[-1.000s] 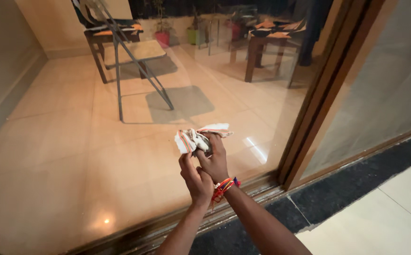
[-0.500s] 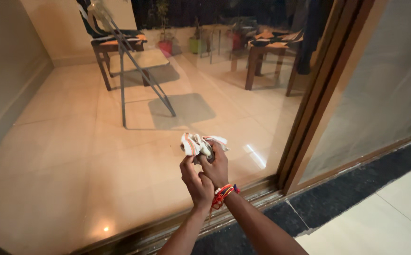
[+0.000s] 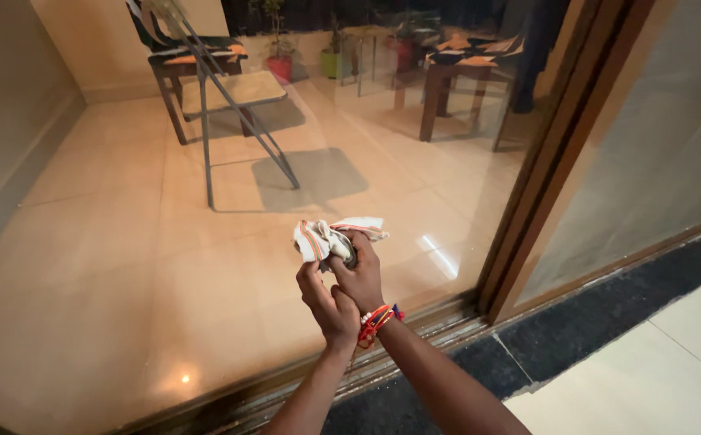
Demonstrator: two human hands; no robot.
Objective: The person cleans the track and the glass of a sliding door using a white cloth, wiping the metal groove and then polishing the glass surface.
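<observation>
With both hands closed, your right hand [image 3: 360,278] gripping the crumpled white striped cloth [image 3: 326,238] and your left hand [image 3: 330,310] clasped beneath it, bunch it tight before the large glass pane [image 3: 205,242].

Since half a second ago the bunched striped cloth [image 3: 328,237] has loosened; one end now sticks out to the right past the right hand [image 3: 360,278], much as it did a second ago; both hands have risen a little and shifted slightly left in the view; the left hand [image 3: 328,304] sits a touch lower against the right wrist; the folding chair [image 3: 229,97] beyond the glass appears marginally higher and further left.
</observation>
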